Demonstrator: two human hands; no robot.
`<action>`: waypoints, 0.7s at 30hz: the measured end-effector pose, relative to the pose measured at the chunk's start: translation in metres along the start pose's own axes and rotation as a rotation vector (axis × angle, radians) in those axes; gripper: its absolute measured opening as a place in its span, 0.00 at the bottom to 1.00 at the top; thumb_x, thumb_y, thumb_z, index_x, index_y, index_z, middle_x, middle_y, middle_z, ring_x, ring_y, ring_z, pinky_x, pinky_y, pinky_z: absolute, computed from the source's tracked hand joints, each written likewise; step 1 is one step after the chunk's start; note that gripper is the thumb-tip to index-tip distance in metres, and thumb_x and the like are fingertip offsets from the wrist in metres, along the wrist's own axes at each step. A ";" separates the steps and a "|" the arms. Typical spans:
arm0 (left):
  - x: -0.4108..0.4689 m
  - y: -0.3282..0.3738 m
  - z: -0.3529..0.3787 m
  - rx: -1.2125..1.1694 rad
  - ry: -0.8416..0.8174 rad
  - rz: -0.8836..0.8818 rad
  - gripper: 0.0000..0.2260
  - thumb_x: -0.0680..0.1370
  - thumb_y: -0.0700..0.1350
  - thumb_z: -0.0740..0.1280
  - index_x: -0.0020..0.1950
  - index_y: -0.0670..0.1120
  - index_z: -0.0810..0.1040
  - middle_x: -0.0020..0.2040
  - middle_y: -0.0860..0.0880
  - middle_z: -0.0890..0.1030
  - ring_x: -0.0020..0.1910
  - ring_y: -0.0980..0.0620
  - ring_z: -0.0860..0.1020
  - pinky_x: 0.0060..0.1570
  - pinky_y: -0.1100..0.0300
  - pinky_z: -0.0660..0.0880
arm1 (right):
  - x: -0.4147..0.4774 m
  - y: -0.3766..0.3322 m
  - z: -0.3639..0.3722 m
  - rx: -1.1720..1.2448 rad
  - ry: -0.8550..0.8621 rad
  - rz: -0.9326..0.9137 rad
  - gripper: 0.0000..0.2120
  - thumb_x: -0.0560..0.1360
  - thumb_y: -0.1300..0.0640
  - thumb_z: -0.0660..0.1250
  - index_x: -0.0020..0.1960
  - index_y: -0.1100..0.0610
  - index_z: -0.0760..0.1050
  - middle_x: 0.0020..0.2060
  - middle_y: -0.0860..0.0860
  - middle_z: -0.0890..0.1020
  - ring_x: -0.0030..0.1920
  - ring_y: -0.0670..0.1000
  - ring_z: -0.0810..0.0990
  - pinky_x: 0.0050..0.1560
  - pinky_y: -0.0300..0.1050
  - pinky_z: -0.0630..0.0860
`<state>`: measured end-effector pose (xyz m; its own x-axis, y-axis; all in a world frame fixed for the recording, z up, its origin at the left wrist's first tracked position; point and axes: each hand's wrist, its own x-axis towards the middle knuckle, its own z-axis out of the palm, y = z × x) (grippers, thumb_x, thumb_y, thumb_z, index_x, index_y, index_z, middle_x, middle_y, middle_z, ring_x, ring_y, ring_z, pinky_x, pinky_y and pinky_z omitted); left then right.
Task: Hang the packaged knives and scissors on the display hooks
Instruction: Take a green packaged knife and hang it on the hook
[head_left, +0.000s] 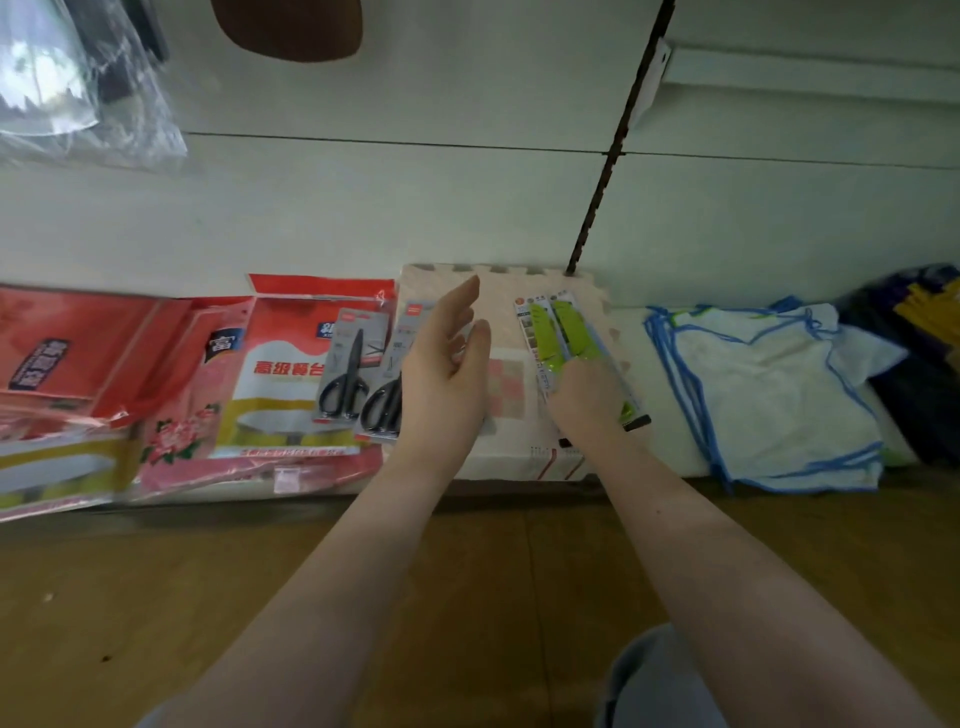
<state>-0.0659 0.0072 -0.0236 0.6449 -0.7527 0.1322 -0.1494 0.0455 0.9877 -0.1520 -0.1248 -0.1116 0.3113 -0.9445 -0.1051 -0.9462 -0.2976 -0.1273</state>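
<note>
Gripping flat green knife packs (563, 332), right hand (589, 400) closed, left hand (447, 374) spread

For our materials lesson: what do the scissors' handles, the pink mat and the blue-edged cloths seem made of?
Scissors' handles: probably plastic, glossy black.
Pink mat: likely foam, matte, with jigsaw edges.
Blue-edged cloths: woven fabric, soft and creased, with stitched borders.
</note>
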 end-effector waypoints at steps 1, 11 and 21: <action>0.000 0.000 -0.001 0.009 -0.004 -0.004 0.17 0.81 0.42 0.58 0.70 0.49 0.68 0.68 0.52 0.73 0.66 0.57 0.71 0.65 0.59 0.70 | -0.002 -0.002 0.000 0.014 -0.014 0.005 0.11 0.76 0.57 0.64 0.55 0.63 0.74 0.52 0.59 0.80 0.50 0.57 0.79 0.42 0.47 0.76; 0.004 -0.009 -0.003 0.083 -0.070 -0.053 0.18 0.80 0.41 0.59 0.70 0.49 0.67 0.69 0.51 0.72 0.67 0.54 0.69 0.63 0.60 0.69 | -0.032 -0.012 -0.017 0.307 0.044 -0.041 0.11 0.73 0.51 0.68 0.47 0.59 0.76 0.42 0.55 0.81 0.40 0.54 0.80 0.28 0.39 0.68; 0.013 -0.018 0.004 0.050 -0.101 -0.196 0.21 0.78 0.41 0.63 0.71 0.47 0.64 0.60 0.49 0.77 0.53 0.52 0.78 0.46 0.66 0.77 | -0.088 -0.025 -0.054 0.469 0.083 -0.182 0.14 0.71 0.50 0.70 0.50 0.57 0.72 0.45 0.52 0.79 0.43 0.50 0.77 0.35 0.36 0.70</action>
<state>-0.0574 -0.0060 -0.0398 0.5874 -0.8060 -0.0732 -0.0672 -0.1388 0.9880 -0.1609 -0.0419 -0.0457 0.4414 -0.8966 0.0361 -0.7294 -0.3820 -0.5675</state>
